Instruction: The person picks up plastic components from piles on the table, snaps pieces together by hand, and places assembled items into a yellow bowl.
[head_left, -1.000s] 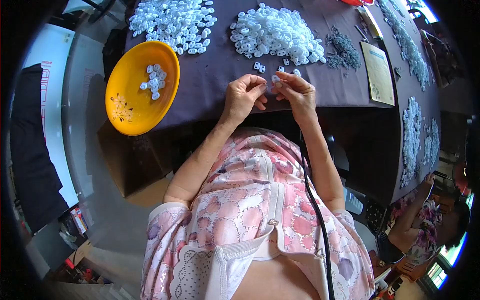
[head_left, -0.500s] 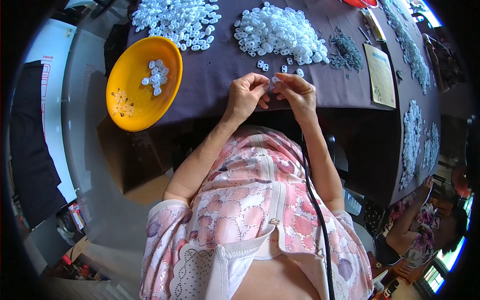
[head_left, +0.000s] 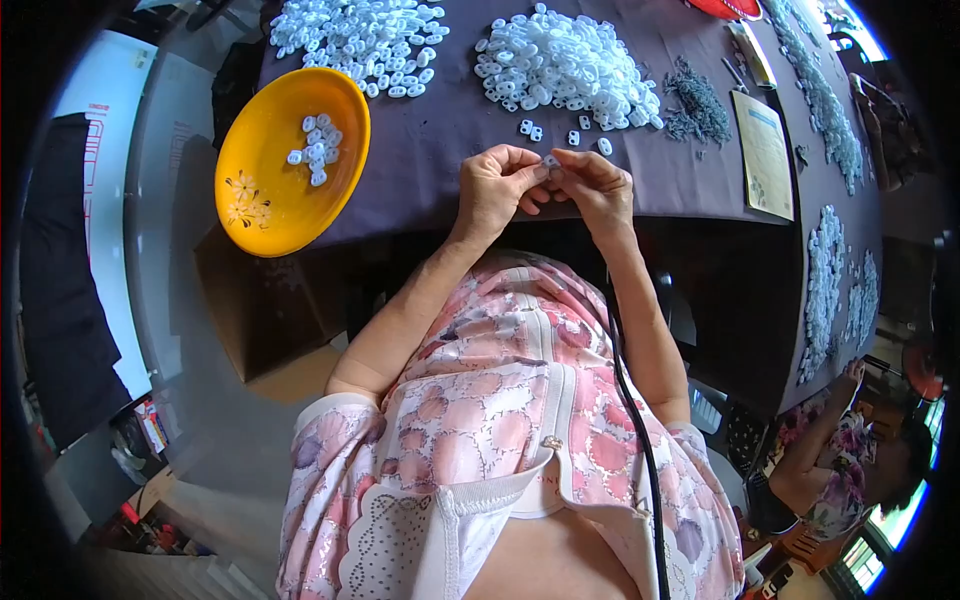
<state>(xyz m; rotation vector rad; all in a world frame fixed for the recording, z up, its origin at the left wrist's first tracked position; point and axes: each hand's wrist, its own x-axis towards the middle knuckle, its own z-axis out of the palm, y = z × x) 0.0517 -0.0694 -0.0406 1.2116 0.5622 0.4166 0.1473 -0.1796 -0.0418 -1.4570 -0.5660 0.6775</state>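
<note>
Over the near edge of the dark-covered worktop [head_left: 430, 150], the right hand [head_left: 596, 190] grips a small white piece [head_left: 550, 161] between its fingers, and the left hand [head_left: 496, 190] meets it with fingers pinched closed, but I cannot tell if they hold something tiny. At left, a yellow plate [head_left: 290, 218] carries similar pieces. Beyond the hands lie loose pieces [head_left: 605, 146], then a big white heap [head_left: 565, 72] beside a grey heap [head_left: 698, 104].
</note>
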